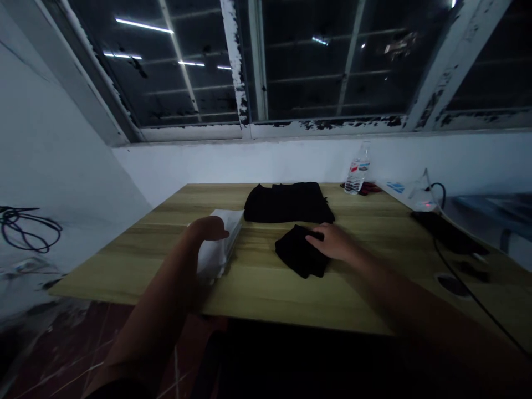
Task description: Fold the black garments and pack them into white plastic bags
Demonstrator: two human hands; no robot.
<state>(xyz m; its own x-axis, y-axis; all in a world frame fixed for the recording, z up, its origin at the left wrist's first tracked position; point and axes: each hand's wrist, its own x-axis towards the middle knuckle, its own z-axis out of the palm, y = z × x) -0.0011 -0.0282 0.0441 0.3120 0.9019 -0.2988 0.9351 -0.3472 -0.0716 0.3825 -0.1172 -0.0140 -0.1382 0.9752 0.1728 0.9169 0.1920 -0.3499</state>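
My left hand (209,228) is closed at the left side of a stack of thin white sheets (218,252), its thumb lying over the top; the other fingers are mostly hidden. Whether the sheets are paper or plastic I cannot tell. My right hand (332,241) grips the right edge of a small folded black cloth (301,252), thumb on top and fingers at the far edge. Just behind it lies a larger folded black garment (288,203), flat on the wooden table (257,299).
A clear plastic bottle (356,172) stands at the back right beside a dark red item (369,188). Farther right are a black flat object (446,233), a cable (461,277) and a round hole (453,285) in the tabletop. The wall (249,160) and windows bound the far side.
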